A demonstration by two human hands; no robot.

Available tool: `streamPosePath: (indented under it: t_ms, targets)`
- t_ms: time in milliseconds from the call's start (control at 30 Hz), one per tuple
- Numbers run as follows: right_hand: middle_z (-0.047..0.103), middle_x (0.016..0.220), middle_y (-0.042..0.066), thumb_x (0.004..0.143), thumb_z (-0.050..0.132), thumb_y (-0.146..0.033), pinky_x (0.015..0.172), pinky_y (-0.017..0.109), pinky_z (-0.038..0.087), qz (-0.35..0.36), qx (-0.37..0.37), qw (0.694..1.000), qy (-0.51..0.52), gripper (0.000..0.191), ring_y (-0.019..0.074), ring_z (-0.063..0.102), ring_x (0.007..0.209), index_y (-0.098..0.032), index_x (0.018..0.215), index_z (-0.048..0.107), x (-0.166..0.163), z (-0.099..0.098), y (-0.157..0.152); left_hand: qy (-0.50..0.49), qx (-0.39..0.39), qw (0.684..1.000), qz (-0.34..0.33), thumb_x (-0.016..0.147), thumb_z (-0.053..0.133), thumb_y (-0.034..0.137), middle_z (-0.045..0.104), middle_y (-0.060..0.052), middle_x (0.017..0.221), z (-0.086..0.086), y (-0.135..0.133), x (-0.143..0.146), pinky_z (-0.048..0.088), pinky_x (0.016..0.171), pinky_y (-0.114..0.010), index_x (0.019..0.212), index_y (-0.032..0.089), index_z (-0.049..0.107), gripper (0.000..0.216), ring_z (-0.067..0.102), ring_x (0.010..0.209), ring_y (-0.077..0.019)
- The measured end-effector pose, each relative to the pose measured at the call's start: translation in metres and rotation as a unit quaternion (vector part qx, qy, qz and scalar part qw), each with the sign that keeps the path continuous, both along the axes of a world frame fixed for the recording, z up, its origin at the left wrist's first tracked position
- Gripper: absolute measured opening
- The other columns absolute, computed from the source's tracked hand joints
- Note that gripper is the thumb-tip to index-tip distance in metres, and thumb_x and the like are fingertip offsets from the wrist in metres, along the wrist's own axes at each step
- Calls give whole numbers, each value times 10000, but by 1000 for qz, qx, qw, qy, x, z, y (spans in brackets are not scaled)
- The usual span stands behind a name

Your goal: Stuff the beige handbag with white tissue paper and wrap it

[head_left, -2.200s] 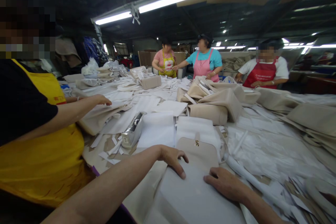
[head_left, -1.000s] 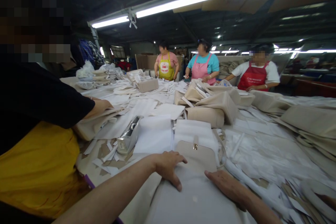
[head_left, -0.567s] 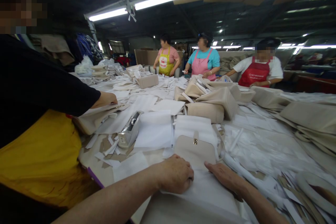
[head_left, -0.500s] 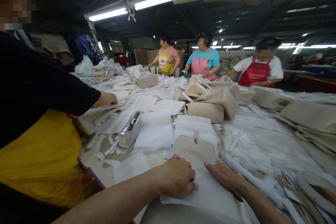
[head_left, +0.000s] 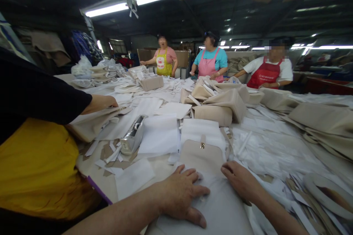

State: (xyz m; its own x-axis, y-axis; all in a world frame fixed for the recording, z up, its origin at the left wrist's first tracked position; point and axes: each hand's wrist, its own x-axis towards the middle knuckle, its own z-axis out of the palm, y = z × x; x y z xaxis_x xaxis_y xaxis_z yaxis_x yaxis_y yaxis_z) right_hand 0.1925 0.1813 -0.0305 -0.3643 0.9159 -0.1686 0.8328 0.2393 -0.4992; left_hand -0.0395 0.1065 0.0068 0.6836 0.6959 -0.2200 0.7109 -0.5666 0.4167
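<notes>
My left hand (head_left: 180, 196) lies flat, fingers spread, on a white sheet (head_left: 220, 209) that covers the near part of a beige bag (head_left: 202, 156) with a small gold clasp. My right hand (head_left: 239, 181) rests palm down on the same sheet, just right of the left one, fingers pointing toward the bag's flap. Neither hand grips anything.
A co-worker in a yellow apron (head_left: 35, 165) stands close on the left, one hand (head_left: 100, 102) on beige fabric. A metal tape dispenser (head_left: 134, 136) and white sheets (head_left: 160, 134) lie ahead. Beige bags (head_left: 220, 106) pile up mid-table. Three people in aprons work at the far side.
My left hand was curled into a fist pressing the white sheet; now it lies spread flat on it. The right hand has stayed on the sheet. The view dipped slightly.
</notes>
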Motion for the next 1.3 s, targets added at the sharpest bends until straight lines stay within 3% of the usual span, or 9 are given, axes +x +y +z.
streamPosePath:
  t_ms: [133,300,467,633,800,933,1133,1300]
  targets:
    - [599,1141,100,812,428,-422,932,334,361,27,34,998,-42,423,226,533,1046,-173,1119,580,-10,15,-28,-9,8,1000,13,710,401,745,400,-130,1359,0,-1,1,136,1036,-594,1351,327,332,768,298,1291,-342]
    - [438,1373,109,809,413,-524,1059,431,237,25,6,990,-138,590,279,367,1263,-170,1273,499,-7,6,-62,-2,0,999,49,705,386,757,370,-162,1383,-1,-5,1,115,1083,-521,1376,216,301,866,273,1310,-321]
    - [451,1362,112,832,380,-533,1046,480,266,27,54,987,-149,566,288,378,1263,-182,1255,516,1,-5,-69,31,0,996,81,783,293,710,285,-195,1433,-7,-7,4,159,1081,-503,1354,164,341,792,205,1344,-327]
    - [489,1329,117,849,348,-523,1023,492,306,33,59,988,-140,553,290,418,1234,-170,1232,532,3,-5,-68,30,24,996,83,740,316,751,303,-217,1419,-13,-8,5,180,1073,-513,1351,141,351,864,217,1334,-355]
    - [546,1263,133,817,454,-401,998,468,326,57,85,983,-151,448,292,473,1171,-150,1167,575,-7,19,-57,24,29,996,85,724,348,757,332,-215,1403,-15,-9,6,178,1074,-514,1336,136,377,872,244,1322,-359]
    - [610,1156,140,845,397,-309,920,433,374,99,111,982,-115,371,280,542,1067,-150,1108,604,-34,35,-32,15,29,996,89,717,384,749,352,-216,1390,-14,-9,7,170,1078,-514,1328,132,383,869,243,1321,-360]
    - [699,961,110,824,368,-243,795,253,410,178,-11,983,-50,352,192,620,907,-146,906,696,-65,9,16,17,13,996,89,718,407,736,329,-214,1405,-11,-11,7,159,1086,-507,1326,117,379,868,211,1334,-354]
    - [696,928,158,815,377,-269,744,268,411,176,-20,982,-69,372,211,624,847,-94,875,700,-61,-15,30,21,15,996,90,719,383,749,303,-209,1423,-12,-11,6,149,1084,-516,1342,131,358,878,204,1338,-353]
